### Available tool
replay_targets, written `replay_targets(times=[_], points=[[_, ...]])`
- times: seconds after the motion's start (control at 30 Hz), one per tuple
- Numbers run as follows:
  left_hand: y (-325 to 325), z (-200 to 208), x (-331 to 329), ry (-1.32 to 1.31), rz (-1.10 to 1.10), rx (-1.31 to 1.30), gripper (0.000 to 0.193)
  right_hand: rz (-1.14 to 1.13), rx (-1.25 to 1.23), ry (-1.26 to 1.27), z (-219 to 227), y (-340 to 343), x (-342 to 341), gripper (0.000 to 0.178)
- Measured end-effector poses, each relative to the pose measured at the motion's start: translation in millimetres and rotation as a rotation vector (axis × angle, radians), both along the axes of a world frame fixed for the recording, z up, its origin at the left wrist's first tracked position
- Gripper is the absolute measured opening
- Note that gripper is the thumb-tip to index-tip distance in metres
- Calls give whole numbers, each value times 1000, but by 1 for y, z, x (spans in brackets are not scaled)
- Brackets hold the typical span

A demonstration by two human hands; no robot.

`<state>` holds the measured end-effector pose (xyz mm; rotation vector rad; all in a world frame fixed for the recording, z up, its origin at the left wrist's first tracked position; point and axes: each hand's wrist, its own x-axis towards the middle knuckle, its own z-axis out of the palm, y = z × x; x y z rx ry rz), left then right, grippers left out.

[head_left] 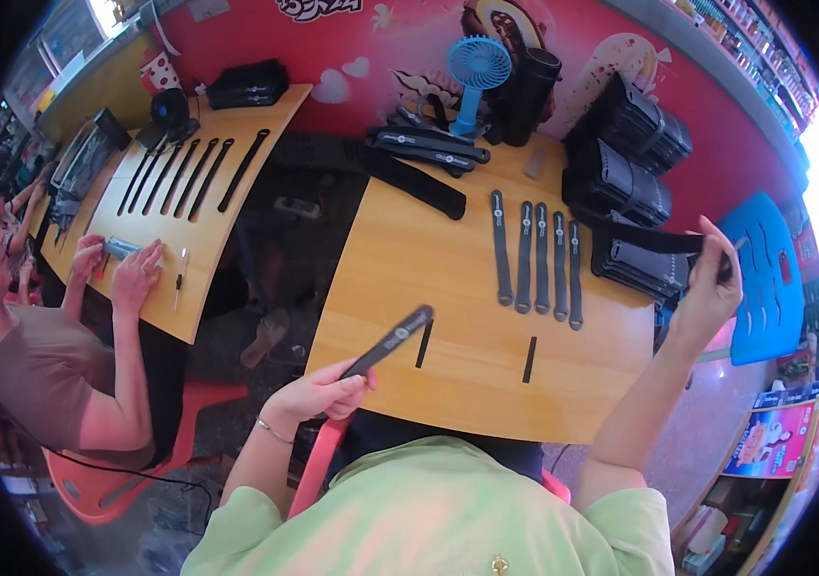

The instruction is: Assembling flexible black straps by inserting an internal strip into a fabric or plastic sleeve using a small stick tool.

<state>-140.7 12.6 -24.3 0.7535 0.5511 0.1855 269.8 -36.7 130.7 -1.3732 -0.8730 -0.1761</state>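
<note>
Wooden desk (467,374) carries five black straps (536,257) in a row. Left hand (318,392), fingers clenched, grips a black strap (390,341) near the left edge; right hand (709,283) pinches another strap (644,235) at far right.

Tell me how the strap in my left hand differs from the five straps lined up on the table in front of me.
The strap in the left hand is lifted off the table and slanted, while the five lined-up straps lie flat side by side. The held strap is alone; the others form a neat row, running away from the person. The held one is near the table's front left edge, the row farther back and right. All are narrow, black, with a small pale mark.
</note>
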Motion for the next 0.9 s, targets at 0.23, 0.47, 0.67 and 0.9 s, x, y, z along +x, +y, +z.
replay_targets(times=[0.23, 0.47, 0.67, 0.9], points=[[-4, -3, 2, -73, 158, 76, 16, 310, -166, -193, -37, 48, -41, 18], [-10, -5, 13, -202, 370, -19, 17, 320, -261, -470, -77, 87, -46, 22], [-14, -16, 16, -217, 379, -32, 21, 291, -299, -652, -111, 110, -43, 25], [-14, -18, 23, -134, 388, 36, 21, 368, -415, -720, -139, 107, -56, 24]])
